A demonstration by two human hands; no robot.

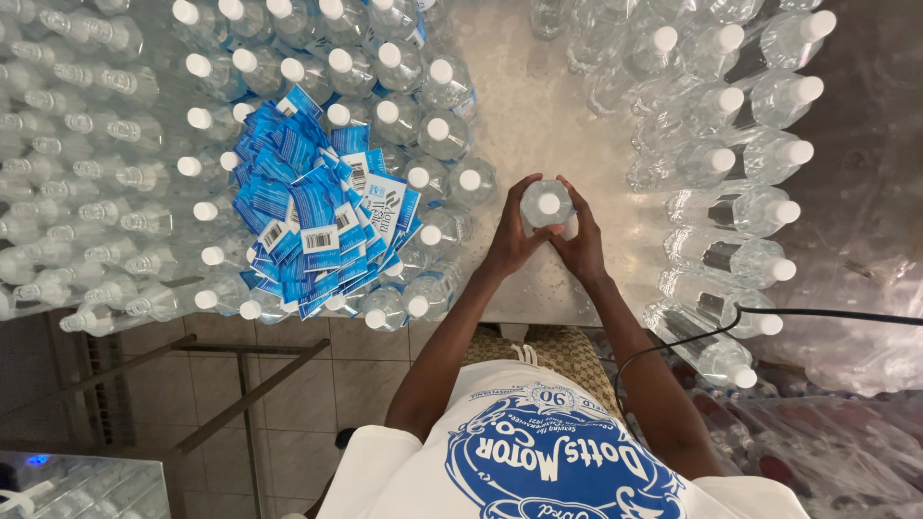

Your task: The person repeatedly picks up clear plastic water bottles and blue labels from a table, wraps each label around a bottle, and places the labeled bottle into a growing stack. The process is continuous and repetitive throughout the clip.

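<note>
Both hands wrap one clear water bottle [547, 204], white cap up, standing on the metal table [524, 115] near its front edge. Left hand [511, 240] cups the bottle's left side, right hand [581, 245] cups the right side; fingers closed around it, possibly pressing a label, can't tell from above. To the left, upright capped bottles [404, 115] with a pile of blue labels [317, 216] on top. To the right, bottles lying on their sides [731, 154]. A black cable [817, 312] crosses there.
</note>
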